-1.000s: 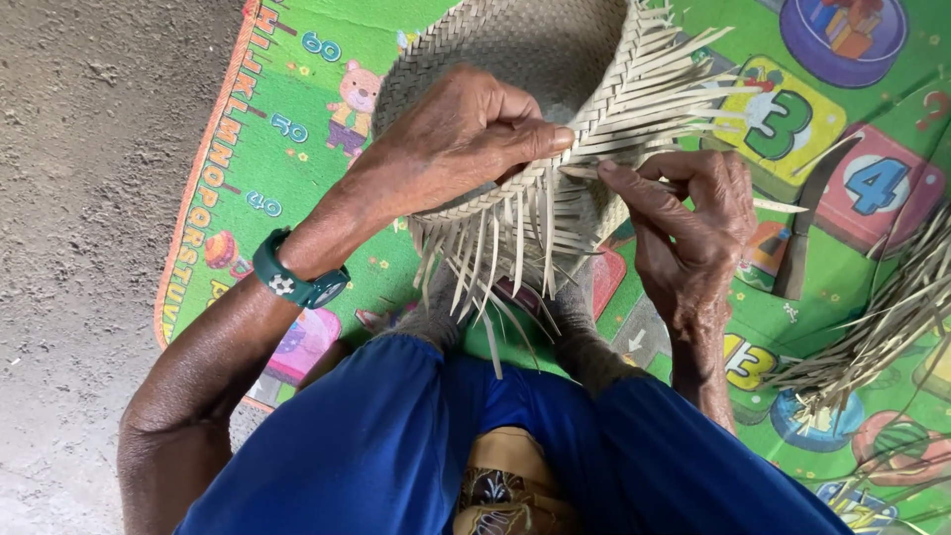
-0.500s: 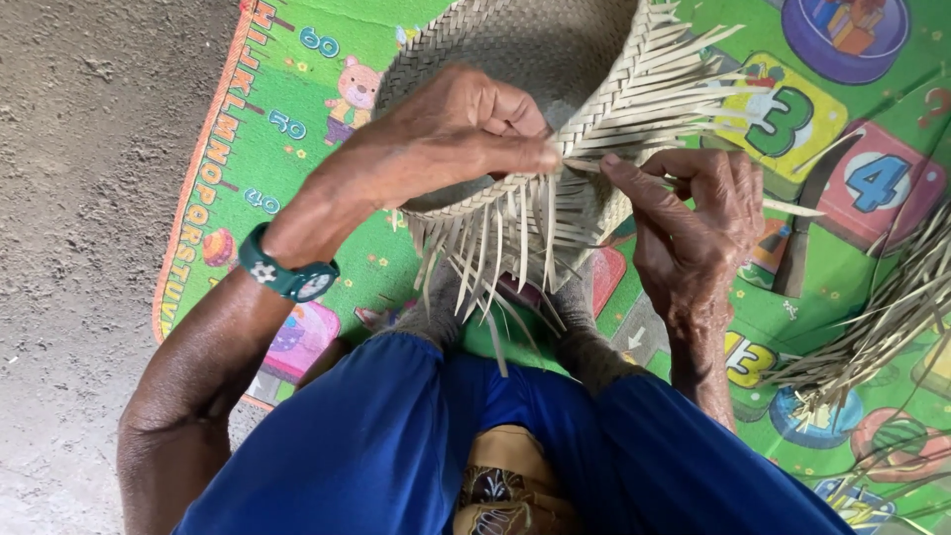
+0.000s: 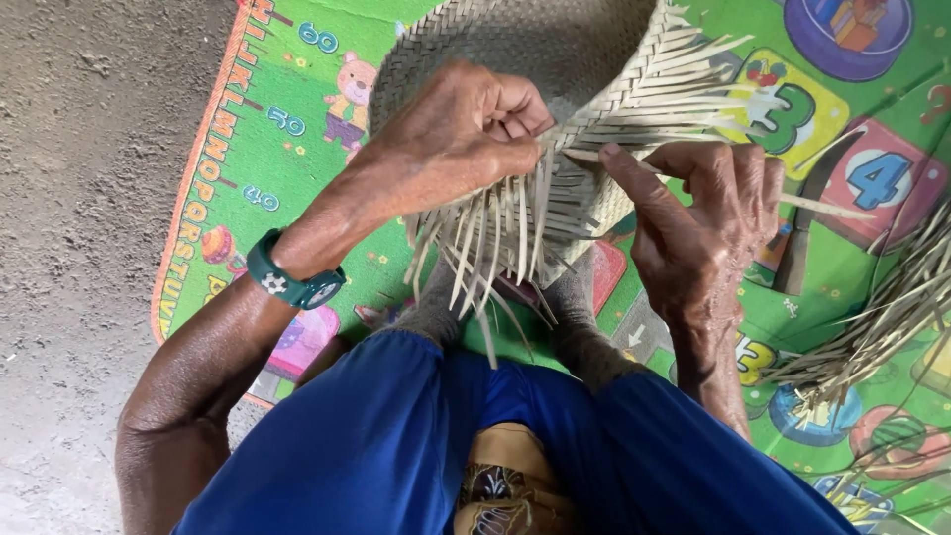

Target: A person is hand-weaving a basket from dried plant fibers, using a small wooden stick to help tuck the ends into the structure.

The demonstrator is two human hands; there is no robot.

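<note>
**Woven basket: loose strips at risk of slipping**

Woven basket (image 3: 535, 59) rests tipped against the person's knees above a green play mat (image 3: 287, 129), its unfinished rim bristling with loose strips (image 3: 495, 248). The left hand (image 3: 456, 134) is clenched, pinching strips at the rim. The right hand (image 3: 708, 233) points a finger at the same spot, other fingers half curled. A slack pinch could let the plait unravel; dry strips may crack if bent sharply.

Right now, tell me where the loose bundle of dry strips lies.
In the head view, the loose bundle of strips lies on the play mat at the right edge, beyond the right hand.
</note>
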